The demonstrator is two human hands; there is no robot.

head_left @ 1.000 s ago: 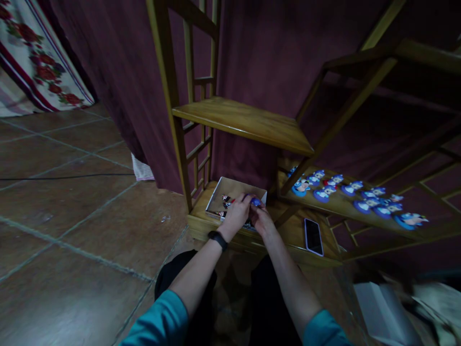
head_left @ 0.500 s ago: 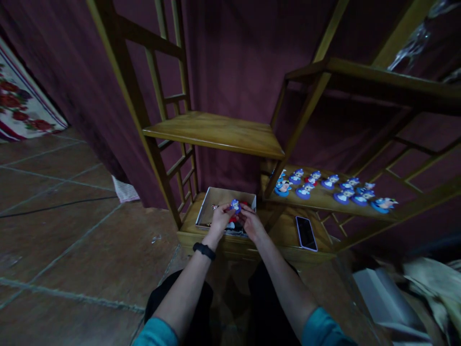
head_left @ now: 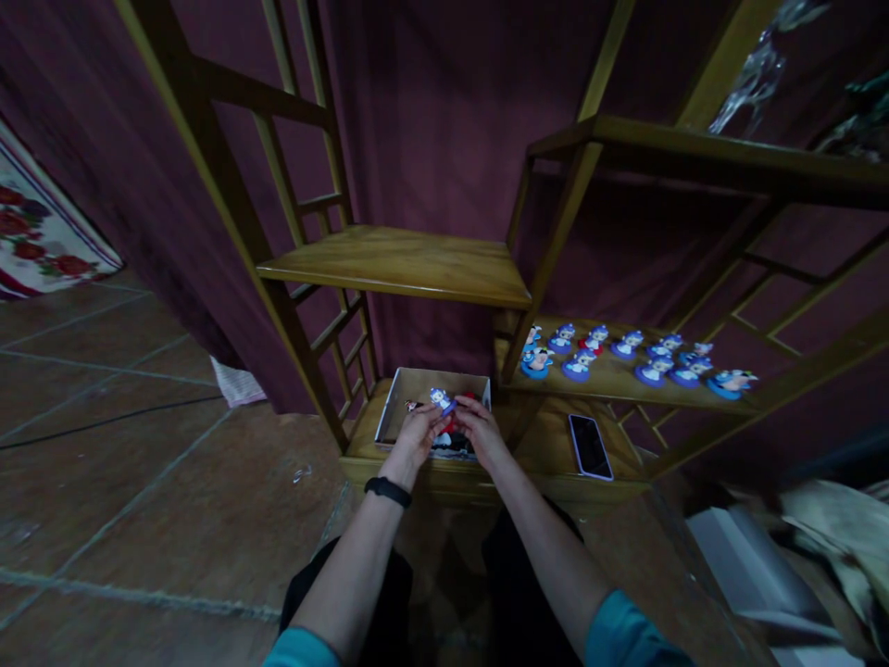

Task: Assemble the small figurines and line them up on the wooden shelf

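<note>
Between my two hands is a small purple-and-white figurine (head_left: 442, 400) on a purple base, tilted to the left. My left hand (head_left: 419, 432) pinches it from the left, and the fingers of my right hand (head_left: 478, 428) close on its base from the right. Both hands are above an open cardboard box (head_left: 397, 400) on the low wooden shelf. Inside the box lie red, black and white pieces, partly covered by my hands. Several similar figurines (head_left: 578, 364) stand in rows on the raised shelf to the right.
A phone (head_left: 590, 446) lies on the lower shelf, right of the box. Above the box juts a wooden shelf board (head_left: 403, 264), with upright posts on both sides. Clear glass-like ornaments (head_left: 754, 79) are at the upper right. A pale box (head_left: 757, 570) sits on the floor at right.
The figurine has tipped from upright to leaning left, its base now toward my right fingers. Both hands stay over the box. The view has shifted slightly.
</note>
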